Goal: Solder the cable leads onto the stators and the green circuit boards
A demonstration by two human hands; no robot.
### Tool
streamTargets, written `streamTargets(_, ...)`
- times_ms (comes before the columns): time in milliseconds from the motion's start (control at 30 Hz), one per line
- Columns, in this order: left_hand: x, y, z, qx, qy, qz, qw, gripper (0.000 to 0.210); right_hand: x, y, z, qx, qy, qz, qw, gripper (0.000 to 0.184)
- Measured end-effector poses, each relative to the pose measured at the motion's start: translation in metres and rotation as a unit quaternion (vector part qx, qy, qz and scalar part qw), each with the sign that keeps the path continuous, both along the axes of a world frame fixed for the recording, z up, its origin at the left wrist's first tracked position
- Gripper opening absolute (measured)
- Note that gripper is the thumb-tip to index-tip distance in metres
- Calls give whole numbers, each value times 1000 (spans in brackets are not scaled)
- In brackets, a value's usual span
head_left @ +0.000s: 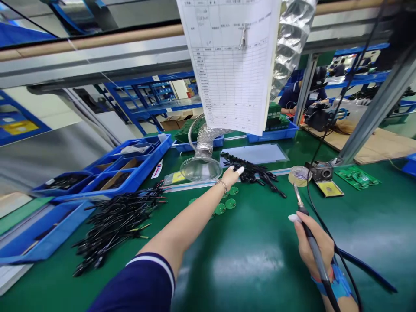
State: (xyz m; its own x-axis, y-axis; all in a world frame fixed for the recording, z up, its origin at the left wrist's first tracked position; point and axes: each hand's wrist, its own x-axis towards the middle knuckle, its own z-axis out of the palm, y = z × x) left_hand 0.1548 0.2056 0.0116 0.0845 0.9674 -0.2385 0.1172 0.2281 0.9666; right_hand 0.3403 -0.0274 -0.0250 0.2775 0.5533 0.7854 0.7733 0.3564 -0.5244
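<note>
My left hand [231,175] reaches across the bench to a pile of black cables [256,171]. Two of its white-tipped fingers show at the pile's near edge, apart from each other, with no cable visibly gripped. In my right hand [313,247] is a soldering iron [308,229], its tip pointing up and away towards a round tub [299,175]. Small round green circuit boards [220,209] lie below my left hand, partly hidden by the forearm. A blue band circles my right wrist.
A larger heap of black cables [120,221] lies at left, beside blue bins [130,167]. A clear fume hood [201,168] stands mid-bench. A soldering stand [323,173] and green boards [357,177] are at right. A paper form [232,65] hangs ahead; a person [303,93] sits beyond.
</note>
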Motion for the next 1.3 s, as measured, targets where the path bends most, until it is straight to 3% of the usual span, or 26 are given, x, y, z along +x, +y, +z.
streamTargets(200, -86, -98, -23, 125, 171, -185, 960, 60, -4, 4, -3, -11, -9, -5, 1000, 30)
streamTargets(267, -110, -128, -31, 185, 291, -255, 904, 54, -7, 5, -4, -12, -25, -6, 1000, 29)
streamTargets(333, -126, -156, -39, 252, 409, -323, 816, 47, -10, 7, -5, -13, -42, -6, 999, 26)
streamTargets(400, -133, -187, -45, 298, 457, -360, 757, 46, -13, 6, -7, -19, -61, -6, 998, 22)
streamTargets(500, -130, -232, -50, 333, 446, -369, 744, 51, -22, 2, -9, -57, -97, -23, 993, 22)
streamTargets(600, -124, -255, -51, 365, 422, -356, 749, 51, -37, -2, -13, -138, -153, -2, 978, 30)
streamTargets(700, -138, -243, -45, 381, 434, -295, 762, 54, -59, -6, -22, -173, -208, 146, 952, 31)
streamTargets(800, -184, -211, -35, 352, 502, -201, 764, 51, -82, -12, -33, -152, -250, 249, 923, 33)
streamTargets(900, -252, -175, -24, 275, 590, -72, 756, 43, -96, -16, -42, -151, -287, 265, 908, 41)
streamTargets(1067, -346, -132, -22, 192, 624, 65, 754, 28, -100, -15, -48, -155, -295, 268, 904, 35)
streamTargets(1167, -366, -114, -33, 163, 617, 96, 764, 25, -98, -13, -48, -166, -286, 274, 903, 37)
streamTargets(1300, -370, -103, -39, 166, 593, 101, 781, 16, -96, -14, -48, -195, -267, 274, 903, 36)
